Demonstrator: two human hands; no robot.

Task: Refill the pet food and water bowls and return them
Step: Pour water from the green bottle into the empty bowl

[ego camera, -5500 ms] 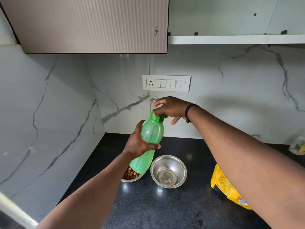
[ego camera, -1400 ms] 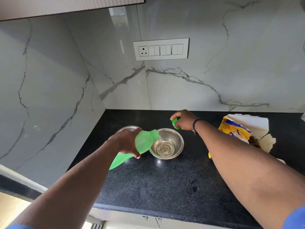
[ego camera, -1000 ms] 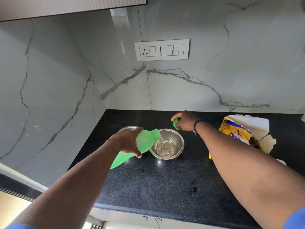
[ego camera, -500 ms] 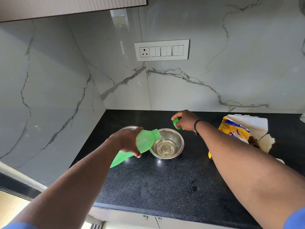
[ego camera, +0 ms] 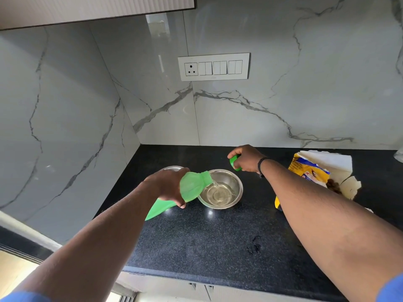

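My left hand (ego camera: 169, 186) grips a green plastic bottle (ego camera: 192, 188), tipped over with its mouth above the rim of a steel water bowl (ego camera: 236, 188). A thin stream of water runs from the bottle into that bowl, which holds some water. My right hand (ego camera: 245, 159) rests on the black counter behind the bowl, closed around the green bottle cap (ego camera: 234, 162). A second steel bowl (ego camera: 172, 168) sits just left of the water bowl; my left hand hides most of it, so its contents are out of sight.
An opened yellow and blue pet food bag (ego camera: 314, 173) lies on the black counter (ego camera: 218, 247) to the right, kibble showing at its torn mouth. Marble walls close the counter at the left and back. A switch panel (ego camera: 213, 66) sits on the back wall.
The cap has come off the bottle into my right hand and the bottle has been tipped. Over the last second the hands hold still while water in the bowl rises.
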